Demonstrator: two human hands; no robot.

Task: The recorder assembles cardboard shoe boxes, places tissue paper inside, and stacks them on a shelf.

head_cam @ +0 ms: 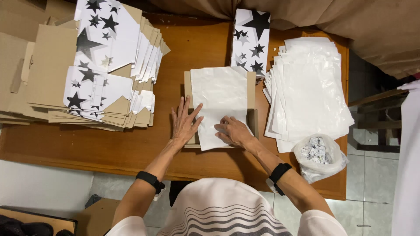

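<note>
Nearest the camera, both forearms wear black wristbands and reach forward over the wooden desk (131,148). The left hand (183,124) lies flat with its fingers spread apart, pressing on the left edge of a white paper sheet (218,100). The right hand (232,131) rests on the lower part of the same sheet, its fingers curled loosely and pressing down rather than clamped on anything. That sheet lies draped over an open brown cardboard box (251,94) at the middle of the desk. To the right, near the desk's front corner, sits a clear plastic bag of crumpled paper (318,155), and beyond it a stack of white sheets (310,87). Farther left lies a pile of flat star-printed cartons (105,65); a folded star-printed box (250,39) stands just behind the open one.
</note>
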